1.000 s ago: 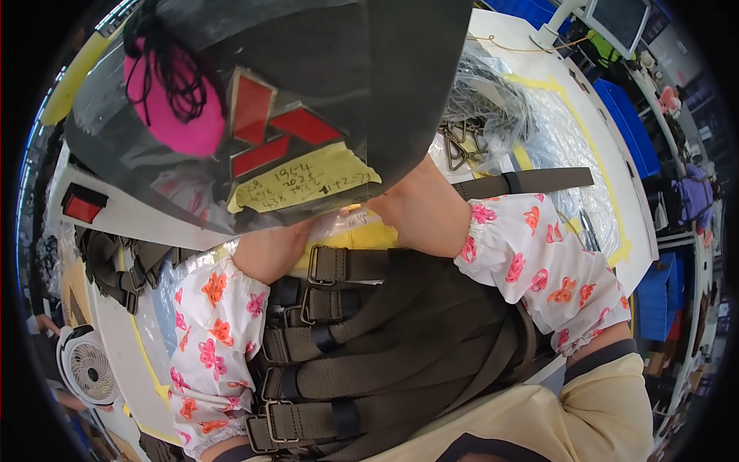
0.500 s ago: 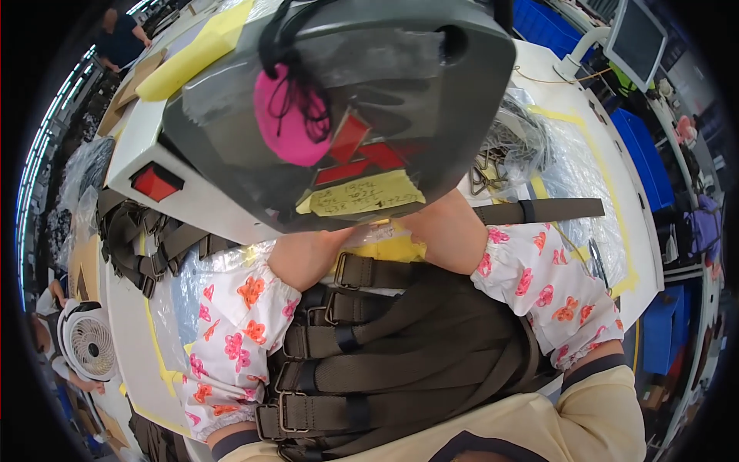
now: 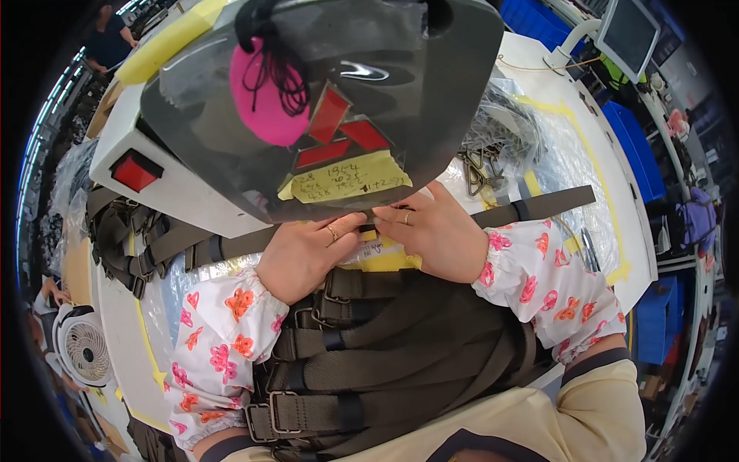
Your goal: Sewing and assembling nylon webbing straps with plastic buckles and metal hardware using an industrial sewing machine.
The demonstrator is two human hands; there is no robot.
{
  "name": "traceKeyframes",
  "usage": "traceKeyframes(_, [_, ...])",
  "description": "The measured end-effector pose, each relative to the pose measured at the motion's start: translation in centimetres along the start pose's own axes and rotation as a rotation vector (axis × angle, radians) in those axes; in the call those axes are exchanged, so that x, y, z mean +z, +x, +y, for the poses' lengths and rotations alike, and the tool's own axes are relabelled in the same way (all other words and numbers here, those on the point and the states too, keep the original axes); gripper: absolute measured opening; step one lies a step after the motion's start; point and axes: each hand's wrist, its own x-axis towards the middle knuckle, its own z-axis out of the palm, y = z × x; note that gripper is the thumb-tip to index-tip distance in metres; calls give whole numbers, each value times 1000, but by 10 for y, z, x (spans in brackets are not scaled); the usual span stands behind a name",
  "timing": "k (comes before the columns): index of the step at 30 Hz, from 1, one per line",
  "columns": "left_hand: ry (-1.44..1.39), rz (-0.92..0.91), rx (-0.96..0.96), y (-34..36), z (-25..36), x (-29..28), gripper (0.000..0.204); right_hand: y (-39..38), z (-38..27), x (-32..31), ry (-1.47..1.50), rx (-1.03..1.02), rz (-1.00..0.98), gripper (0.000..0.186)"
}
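Note:
An olive-brown webbing strap [image 3: 554, 205] runs crosswise under the front of a grey sewing machine [image 3: 431, 92]. My left hand [image 3: 308, 254] pinches it below the machine head, fingers bent and tips near the other hand's. My right hand [image 3: 445, 239] grips the same strap just to the right, thumb and fingers pressed together. Part of the strap under the fingers is hidden. In front of both hands lies a thick pile of similar straps [image 3: 431, 339], with metal buckles [image 3: 285, 412] along its left side. The machine's needle area is out of sight behind its head.
More straps with buckles [image 3: 142, 239] lie left of the machine. Clear plastic-wrapped metal rings [image 3: 483, 169] sit at right. A white fan [image 3: 85, 350] and a person [image 3: 108, 42] are at left. A monitor [image 3: 630, 35] and blue bins [image 3: 631, 146] stand at right.
Both hands have come out from beneath the machine head, so their fingers now show. More of the strap's left stretch is visible. The whole view has shifted slightly.

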Motion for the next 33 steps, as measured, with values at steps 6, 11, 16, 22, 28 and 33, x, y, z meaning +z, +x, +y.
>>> traceKeyframes(6, [-72, 29, -26, -6, -6, 9, 22, 4, -1, -1, -67, 21, -51, 24])
traceKeyframes(11, [-161, 3, -127, -8, -5, 12, 27, 3, 3, -1, -65, 28, -58, 24])
traceKeyframes(16, [-69, -12, -271, -18, -16, 26, 36, 12, 15, 3, -42, 36, -25, 25])
traceKeyframes(22, [27, -86, -340, -20, -27, 33, 42, 18, 19, 3, -74, 69, -5, 24])
traceKeyframes(28, [10, -157, -405, -10, -17, 15, 30, 20, 19, 2, -44, 70, 0, 28])
traceKeyframes(33, [-60, -208, -486, -38, -24, -8, 26, 14, 23, 12, 147, 87, 87, 33])
